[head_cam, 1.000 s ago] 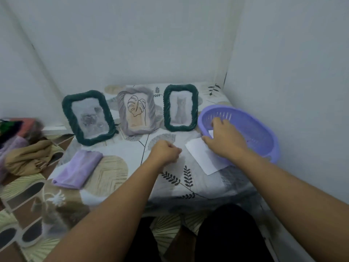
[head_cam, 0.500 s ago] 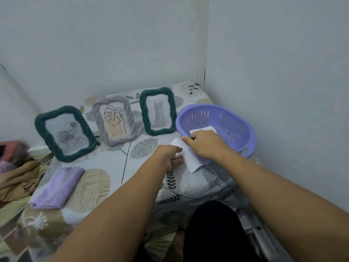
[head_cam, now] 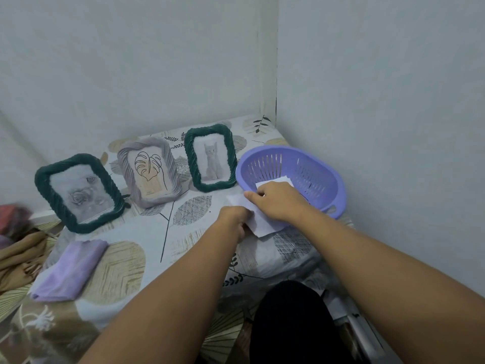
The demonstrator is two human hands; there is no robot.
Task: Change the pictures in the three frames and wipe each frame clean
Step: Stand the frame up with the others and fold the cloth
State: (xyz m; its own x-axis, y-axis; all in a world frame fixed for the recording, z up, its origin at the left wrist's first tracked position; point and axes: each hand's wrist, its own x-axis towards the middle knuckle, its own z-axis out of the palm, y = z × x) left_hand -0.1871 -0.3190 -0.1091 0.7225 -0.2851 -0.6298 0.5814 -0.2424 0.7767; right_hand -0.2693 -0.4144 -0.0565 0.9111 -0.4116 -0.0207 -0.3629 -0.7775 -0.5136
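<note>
Our fingers are largely hidden here: the left hand [head_cam: 235, 218] is seen from behind, knuckles up and curled at the near-left edge of a white sheet [head_cam: 262, 224], and we cannot tell for certain how it grips, though its fingertips meet the paper; the right hand [head_cam: 275, 202] lies over the same sheet with fingers bent down onto it, the thumb out of sight. A second white sheet [head_cam: 275, 183] shows only as a strip beyond our right knuckles, inside the purple basket [head_cam: 322, 177], and whether it is a separate piece or joins the first we cannot make out. The printed faces of both sheets are turned away or blank. The basket sits at the table's right end, close against the wall, its near rim partly covered by our right wrist. On the leaf-patterned tablecloth [head_cam: 157, 232] three frames stand propped in a row along the back: a dark green frame with a rose picture [head_cam: 78, 191] on the left, a grey frame with a leaf drawing [head_cam: 149, 170] in the middle, and a dark green frame with a cat picture [head_cam: 211, 158] just beside the basket. A folded lilac cloth [head_cam: 69, 269] lies near the table's left front. Blurred brown fabric [head_cam: 18, 258] is cut off at the left edge.
</note>
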